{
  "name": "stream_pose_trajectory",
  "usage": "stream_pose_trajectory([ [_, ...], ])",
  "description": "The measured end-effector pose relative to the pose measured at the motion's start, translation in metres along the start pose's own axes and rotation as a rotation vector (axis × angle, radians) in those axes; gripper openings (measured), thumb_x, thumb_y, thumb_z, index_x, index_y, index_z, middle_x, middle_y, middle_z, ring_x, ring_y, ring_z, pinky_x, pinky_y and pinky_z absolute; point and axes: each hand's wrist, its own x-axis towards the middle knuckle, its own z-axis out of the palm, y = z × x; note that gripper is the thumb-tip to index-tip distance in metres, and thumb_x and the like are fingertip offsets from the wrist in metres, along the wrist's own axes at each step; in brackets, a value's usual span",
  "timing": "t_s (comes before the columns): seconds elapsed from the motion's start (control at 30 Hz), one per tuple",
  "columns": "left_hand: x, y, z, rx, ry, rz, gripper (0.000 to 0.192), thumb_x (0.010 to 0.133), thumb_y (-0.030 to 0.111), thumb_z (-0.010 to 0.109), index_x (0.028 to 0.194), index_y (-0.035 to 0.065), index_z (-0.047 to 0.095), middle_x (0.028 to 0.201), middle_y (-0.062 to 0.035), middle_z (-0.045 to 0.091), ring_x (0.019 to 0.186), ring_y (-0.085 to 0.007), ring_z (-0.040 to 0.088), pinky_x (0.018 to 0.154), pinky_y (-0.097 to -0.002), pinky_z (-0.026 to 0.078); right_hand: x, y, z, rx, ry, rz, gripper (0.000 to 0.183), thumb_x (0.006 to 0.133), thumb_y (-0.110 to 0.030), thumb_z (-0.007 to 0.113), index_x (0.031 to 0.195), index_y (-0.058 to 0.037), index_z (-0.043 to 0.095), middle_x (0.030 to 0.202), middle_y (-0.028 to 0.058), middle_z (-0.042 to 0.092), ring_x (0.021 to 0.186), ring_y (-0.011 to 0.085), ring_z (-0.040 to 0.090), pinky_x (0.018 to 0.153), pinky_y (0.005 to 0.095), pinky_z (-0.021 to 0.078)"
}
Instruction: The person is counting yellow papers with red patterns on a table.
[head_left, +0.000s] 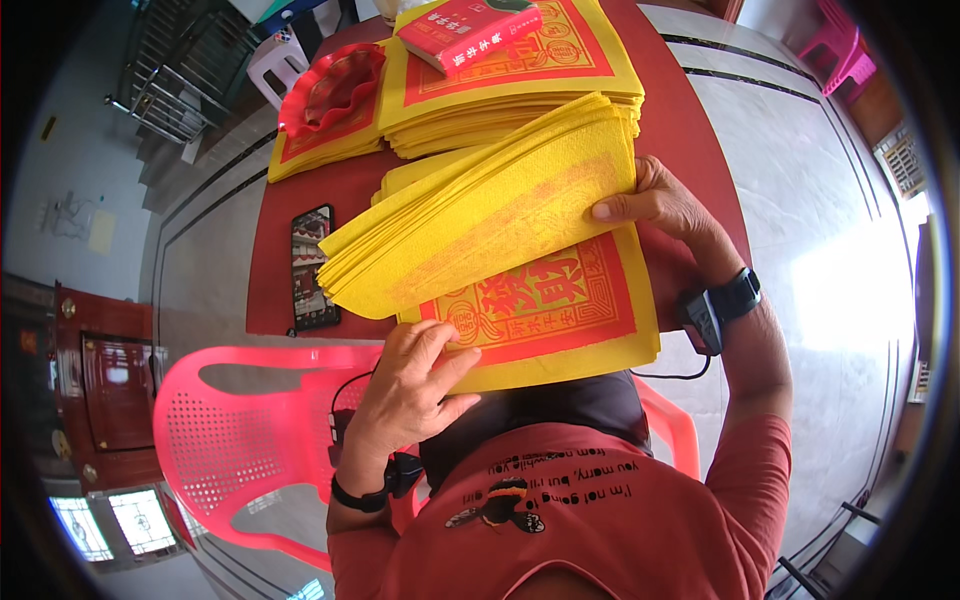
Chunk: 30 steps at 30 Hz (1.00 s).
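Note:
My right hand (652, 199) grips the right side of a thick bundle of yellow joss paper sheets (487, 217), thumb on the near face. The bundle is tilted up, its fanned edges to the left, with a faint red print showing through. Under it lies a yellow sheet with a red and gold printed panel (555, 300), overhanging the table's front edge. My left hand (424, 375) rests at the left corner of that sheet, fingertips touching the printed panel and fingers apart. Whether the left hand pinches the sheet I cannot tell.
Behind the bundle stands a tall stack of yellow paper (517, 112) with a red dictionary (472, 34) on top. A frilled red dish (334, 86) sits on a smaller stack. A smartphone (313, 266) lies on the red table (697, 142). A pink plastic chair (232, 420) stands at left.

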Motion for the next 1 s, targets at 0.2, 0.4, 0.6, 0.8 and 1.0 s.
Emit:
stream_pose_trajectory([
  [0.2, 0.0, -0.002, 0.001, -0.019, 0.019, 0.0, 0.048, 0.055, 0.019, 0.077, 0.098, 0.0063, 0.061, 0.106, -0.0108, 0.048, 0.098, -0.028, 0.047, 0.084, -0.0413, 0.039, 0.0, -0.001, 0.0, 0.021, 0.004, 0.005, 0.038, 0.072, -0.009, 0.072, 0.107, -0.0021, 0.062, 0.1, 0.0103, 0.065, 0.091, 0.015, 0.062, 0.088, 0.029, 0.0441],
  [0.4, 0.005, -0.002, -0.004, -0.054, -0.016, -0.009, 0.045, 0.058, 0.02, 0.076, 0.099, 0.0058, 0.062, 0.105, -0.0113, 0.05, 0.097, -0.0282, 0.048, 0.085, -0.0417, 0.039, 0.001, 0.003, -0.001, 0.025, -0.013, -0.034, 0.038, 0.072, -0.01, 0.072, 0.108, -0.002, 0.061, 0.1, 0.0103, 0.065, 0.091, 0.0155, 0.062, 0.088, 0.029, 0.0441],
  [0.6, 0.006, -0.004, -0.006, -0.082, 0.005, 0.001, 0.044, 0.059, 0.02, 0.075, 0.099, 0.0054, 0.062, 0.105, -0.0116, 0.051, 0.095, -0.0278, 0.05, 0.084, -0.0401, 0.04, 0.001, 0.002, -0.002, 0.01, -0.021, -0.003, 0.04, 0.072, -0.011, 0.072, 0.108, -0.0021, 0.061, 0.1, 0.0104, 0.065, 0.091, 0.016, 0.062, 0.089, 0.029, 0.0436],
  [0.8, 0.004, -0.003, -0.007, -0.113, -0.004, -0.019, 0.046, 0.056, 0.016, 0.077, 0.098, 0.0058, 0.062, 0.102, -0.0097, 0.05, 0.093, -0.0264, 0.05, 0.082, -0.0389, 0.04, 0.0, -0.001, 0.001, 0.032, -0.011, -0.015, 0.041, 0.071, -0.013, 0.073, 0.109, -0.0035, 0.061, 0.1, 0.0112, 0.065, 0.091, 0.0166, 0.062, 0.089, 0.0304, 0.0437],
  [1.0, 0.004, -0.004, -0.005, -0.077, -0.022, -0.031, 0.054, 0.049, 0.018, 0.081, 0.1, 0.0074, 0.064, 0.103, -0.0088, 0.049, 0.092, -0.0259, 0.05, 0.082, -0.0376, 0.04, 0.001, 0.0, -0.001, -0.003, -0.028, -0.009, 0.043, 0.071, -0.014, 0.073, 0.11, -0.0032, 0.06, 0.101, 0.011, 0.065, 0.092, 0.0167, 0.062, 0.089, 0.0303, 0.0437],
])
